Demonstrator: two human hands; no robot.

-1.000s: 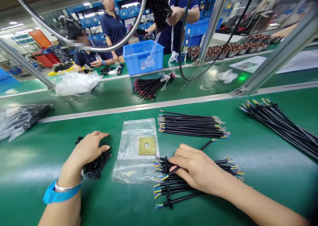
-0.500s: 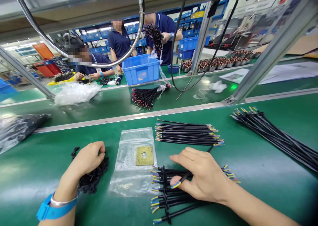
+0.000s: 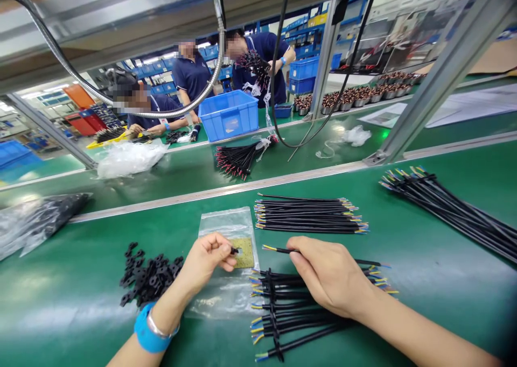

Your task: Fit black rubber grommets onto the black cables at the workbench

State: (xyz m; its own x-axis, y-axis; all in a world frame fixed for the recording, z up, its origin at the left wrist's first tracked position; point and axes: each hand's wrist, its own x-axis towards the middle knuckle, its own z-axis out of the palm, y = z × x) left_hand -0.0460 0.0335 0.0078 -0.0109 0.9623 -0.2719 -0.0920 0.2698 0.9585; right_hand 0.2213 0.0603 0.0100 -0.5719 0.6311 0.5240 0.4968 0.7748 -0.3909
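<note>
Between the thumb and fingers of my left hand [image 3: 210,258] is a small black clip [image 3: 234,251], mostly hidden by the fingertips. It hovers over a yellowish square pad [image 3: 246,256] on a clear plastic bag [image 3: 224,224]. My right hand [image 3: 329,273] grips a black cable [image 3: 283,250], whose stripped end with coloured wires points left toward the clip, a short gap apart. Below that hand lie several black cables [image 3: 294,308] with black clips lined up across their left ends. A pile of loose black clips [image 3: 147,278] sits left of the bag.
Behind the bag's right side is a row of bare cables [image 3: 309,214]. More cables [image 3: 448,205] lie at the right. A metal rail [image 3: 194,197] crosses behind; beyond it stand a blue bin [image 3: 229,117] and a red-tipped wire bundle [image 3: 242,157]. Co-workers occupy the far side.
My left hand has moved right from the clip pile, now pinching a clip over the pad. My right hand has turned, with its cable lifted and its end pointing left.
</note>
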